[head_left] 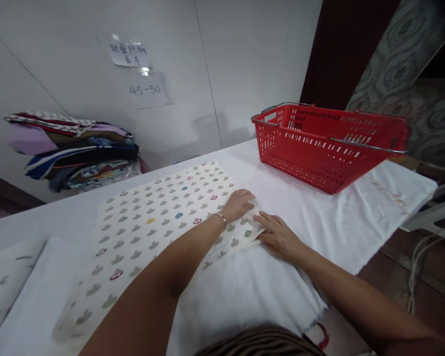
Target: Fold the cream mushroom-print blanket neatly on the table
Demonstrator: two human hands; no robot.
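A cream cloth printed with grey, red, blue, green and yellow mushroom-like motifs lies spread on the white-covered table. My left hand rests on the cloth near its right edge, palm down, with a thin bracelet at the wrist. Just right of it, my right hand touches the same edge, its fingers stretched toward the left hand. Layers of fabric show at the edge beneath the right fingers. My left forearm hides part of the cloth's near side.
A red plastic basket with metal handles stands at the back right. Folded textiles are piled at the back left, by the wall. Another patterned cloth lies at the left edge. Handwritten paper signs hang on the wall.
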